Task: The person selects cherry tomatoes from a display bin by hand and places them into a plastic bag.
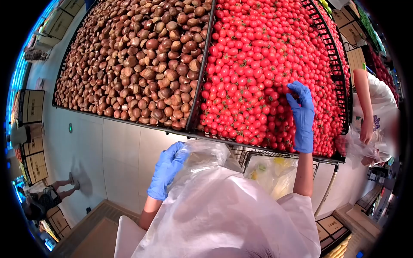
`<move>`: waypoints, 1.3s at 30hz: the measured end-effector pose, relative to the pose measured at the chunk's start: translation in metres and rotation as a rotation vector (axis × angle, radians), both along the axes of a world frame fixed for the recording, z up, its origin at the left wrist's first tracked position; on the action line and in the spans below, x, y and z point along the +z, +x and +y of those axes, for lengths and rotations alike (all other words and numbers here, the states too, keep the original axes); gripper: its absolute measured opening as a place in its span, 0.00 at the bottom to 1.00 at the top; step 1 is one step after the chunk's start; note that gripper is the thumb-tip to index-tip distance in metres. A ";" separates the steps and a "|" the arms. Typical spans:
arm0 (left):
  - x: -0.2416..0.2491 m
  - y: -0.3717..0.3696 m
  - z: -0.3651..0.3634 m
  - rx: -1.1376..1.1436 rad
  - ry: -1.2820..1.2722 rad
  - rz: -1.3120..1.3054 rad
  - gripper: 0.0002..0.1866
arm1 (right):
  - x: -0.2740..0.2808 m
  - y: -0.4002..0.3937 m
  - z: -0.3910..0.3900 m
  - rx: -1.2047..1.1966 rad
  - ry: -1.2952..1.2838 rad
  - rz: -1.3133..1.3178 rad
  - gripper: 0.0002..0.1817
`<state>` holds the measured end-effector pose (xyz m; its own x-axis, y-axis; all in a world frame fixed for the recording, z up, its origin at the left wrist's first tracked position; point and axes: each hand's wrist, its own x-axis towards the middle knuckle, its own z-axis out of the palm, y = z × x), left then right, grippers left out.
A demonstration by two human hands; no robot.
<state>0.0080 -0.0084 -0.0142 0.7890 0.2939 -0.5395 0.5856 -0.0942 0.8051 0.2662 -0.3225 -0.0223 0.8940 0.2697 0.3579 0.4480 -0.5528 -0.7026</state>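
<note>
The right hand (pixel 301 114), in a blue glove, pinches one small red cherry tomato (pixel 285 89) on the heaped tomato bin (pixel 340 86) near the display shelf's front right corner. The left hand (pixel 168 168), also gloved, grips the thin clear plastic bag (pixel 206 157) at its mouth below the front edge. The bag looks nearly empty, so filling has barely begun. Brown chestnuts (pixel 137 60) fill the left bin. No legible writing.

A: Non-handled stuff, quick?
B: Chestnuts (pixel 133 60) heaped in the left bin, black divider (pixel 200 69) beside them.
A: Right edge?
B: Another person's arm (pixel 365 103), white sleeve, holding a clear bag (pixel 357 150) by the bin's corner.
A: Lower down?
B: White panel (pixel 112 155) under the display, cardboard boxes (pixel 32 129) stacked far left, wire cart (pixel 258 157) below the bin.
</note>
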 end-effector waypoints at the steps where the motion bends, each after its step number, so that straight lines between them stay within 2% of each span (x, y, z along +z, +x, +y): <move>1: 0.000 -0.002 0.000 0.007 -0.001 0.006 0.11 | 0.000 -0.002 0.003 0.030 -0.017 -0.037 0.19; 4: 0.004 -0.011 -0.003 0.028 -0.068 0.032 0.11 | -0.005 -0.003 0.015 0.013 0.008 -0.084 0.19; 6: 0.006 -0.018 -0.008 0.043 0.008 0.058 0.12 | 0.000 -0.001 0.020 -0.033 -0.143 -0.094 0.20; 8: 0.011 -0.023 -0.010 0.041 0.020 0.087 0.12 | 0.000 0.000 0.025 0.073 -0.023 -0.303 0.20; 10: 0.010 -0.033 -0.009 0.021 0.032 0.118 0.12 | 0.002 0.003 0.020 0.062 -0.026 -0.299 0.17; 12: 0.005 -0.044 -0.009 0.040 0.031 0.009 0.11 | 0.005 0.001 0.008 -0.046 0.123 0.038 0.14; 14: 0.003 -0.053 -0.007 -0.004 0.048 0.006 0.11 | 0.009 -0.013 0.002 -0.201 0.129 -0.003 0.14; 16: 0.000 -0.064 -0.003 -0.052 0.061 0.006 0.12 | 0.003 -0.025 -0.012 -0.303 0.206 0.083 0.15; 21: -0.004 -0.102 0.004 -0.092 -0.049 -0.046 0.12 | -0.011 -0.051 -0.029 -0.329 0.296 0.082 0.16; 24: -0.004 -0.123 0.005 -0.085 -0.020 -0.061 0.12 | -0.017 -0.060 -0.037 -0.311 0.383 0.038 0.15; 26: -0.003 -0.131 0.010 -0.119 0.007 -0.068 0.12 | -0.012 -0.069 -0.041 -0.305 0.190 0.068 0.15; 32: 0.002 -0.151 0.023 -0.111 -0.006 -0.104 0.13 | -0.043 -0.050 -0.057 -0.240 0.150 0.031 0.14; 34: 0.005 -0.151 0.024 -0.109 -0.001 -0.092 0.13 | -0.047 -0.041 -0.061 -0.344 -0.109 -0.112 0.15; 35: 0.005 -0.149 0.024 -0.115 -0.013 -0.108 0.12 | -0.050 -0.039 -0.064 -0.333 0.013 -0.051 0.17; 39: 0.005 -0.135 0.024 -0.127 -0.044 -0.137 0.12 | -0.044 -0.042 -0.058 -0.342 0.111 -0.045 0.18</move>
